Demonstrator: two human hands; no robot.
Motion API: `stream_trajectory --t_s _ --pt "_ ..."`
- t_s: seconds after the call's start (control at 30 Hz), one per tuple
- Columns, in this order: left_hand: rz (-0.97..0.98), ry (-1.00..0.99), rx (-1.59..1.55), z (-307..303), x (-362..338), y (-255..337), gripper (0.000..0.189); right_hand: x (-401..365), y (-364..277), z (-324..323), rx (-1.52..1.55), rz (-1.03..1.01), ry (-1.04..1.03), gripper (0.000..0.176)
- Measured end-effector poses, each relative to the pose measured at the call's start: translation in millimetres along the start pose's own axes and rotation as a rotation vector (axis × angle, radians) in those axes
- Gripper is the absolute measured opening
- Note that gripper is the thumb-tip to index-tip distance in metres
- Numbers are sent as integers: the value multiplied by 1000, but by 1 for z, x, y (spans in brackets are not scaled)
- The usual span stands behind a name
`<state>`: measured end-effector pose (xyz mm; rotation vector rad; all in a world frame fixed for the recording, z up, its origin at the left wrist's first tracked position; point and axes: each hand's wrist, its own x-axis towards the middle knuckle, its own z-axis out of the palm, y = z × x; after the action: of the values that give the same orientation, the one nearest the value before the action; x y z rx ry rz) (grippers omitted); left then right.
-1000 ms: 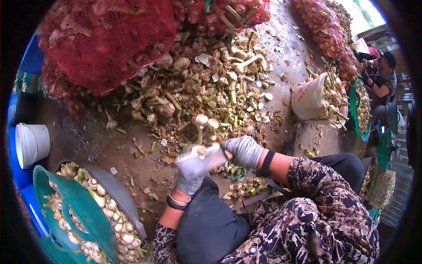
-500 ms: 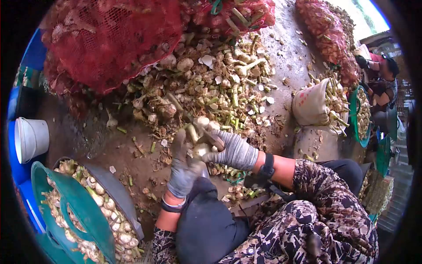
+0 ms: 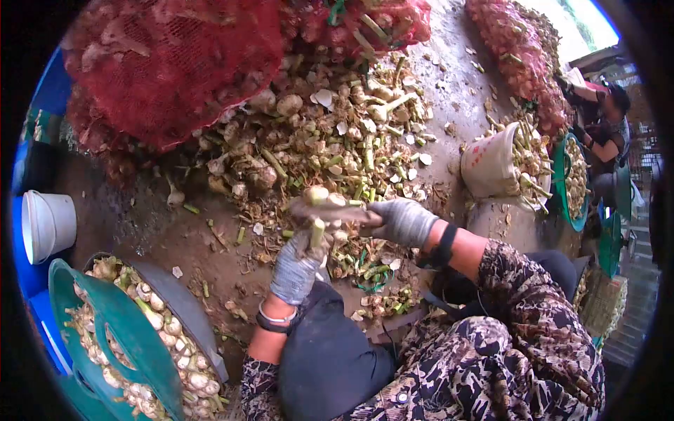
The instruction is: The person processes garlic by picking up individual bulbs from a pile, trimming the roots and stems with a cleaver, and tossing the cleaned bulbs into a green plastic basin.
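Note:
My left hand (image 3: 295,265), in a grey work glove, is closed round garlic above my knee; a cut green stem (image 3: 317,233) sticks up from its fingers. My right hand (image 3: 406,222), also gloved, grips the handle of a knife (image 3: 333,212). The knife's blade is blurred and points left, crossing just above the stem. A pale garlic bulb (image 3: 316,194) shows right behind the blade. Beyond both hands spreads a heap of garlic bulbs, cut stems and peelings (image 3: 330,140) on the ground.
Red mesh sacks (image 3: 175,70) of garlic lie at the back left. A green basket (image 3: 133,330) of trimmed bulbs stands front left, near a white bucket (image 3: 49,224). At right are a white sack (image 3: 491,165) of stems, a green tub (image 3: 574,179) and another person (image 3: 604,126).
My right hand has moved right, away from my left, and the knife blade now lies sideways across the stem. My left hand has shifted slightly and still holds garlic.

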<state>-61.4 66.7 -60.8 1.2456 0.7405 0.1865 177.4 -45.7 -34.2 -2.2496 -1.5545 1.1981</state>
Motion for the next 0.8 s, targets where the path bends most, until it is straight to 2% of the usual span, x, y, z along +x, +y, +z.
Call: stream_trajectory --t_s 0.03,0.07,0.13,0.2,0.23,0.33,0.37,0.43,0.5,0.57,0.6,0.63,0.7,0.73,0.77,0.8 --pt "105 8 -84 3 -2 3 22 -3 6 -5 -26 66 60 40" --pt "143 26 -59 4 -1 5 22 -7 12 -6 158 78 42 46" --pt "146 30 -42 8 -2 3 22 -10 16 17 423 22 144 55" --pt "334 -89 689 6 14 11 34 -6 -34 7 725 -127 248 60" --pt "341 -86 694 8 12 17 34 0 -50 1 685 -124 200 57" --pt "397 32 360 5 3 23 67 24 -59 -6 585 -126 85 42" --pt "398 41 362 2 4 21 67 20 -62 0 1024 -22 107 39" --pt "466 38 67 0 4 13 70 12 -54 -6 1243 146 -75 35" --pt "437 105 60 1 10 -10 75 11 -43 15 1321 318 -169 36" --pt "245 177 140 2 12 -12 73 15 -44 37 1327 366 -152 37" --pt "240 91 76 -4 17 -15 68 14 -42 38 1217 424 -203 38" --pt "246 97 76 -3 17 -12 68 17 -47 42 1199 222 -57 42" --pt "248 -16 -118 0 11 -7 64 17 -44 37 880 130 23 50" --pt "362 -9 26 -7 13 -26 58 22 -21 57 763 27 124 52" --pt "370 -27 105 -12 14 -39 58 9 -30 38 575 -50 181 40" --pt "386 -74 264 -18 15 -52 57 -2 -35 14 252 -202 153 32"
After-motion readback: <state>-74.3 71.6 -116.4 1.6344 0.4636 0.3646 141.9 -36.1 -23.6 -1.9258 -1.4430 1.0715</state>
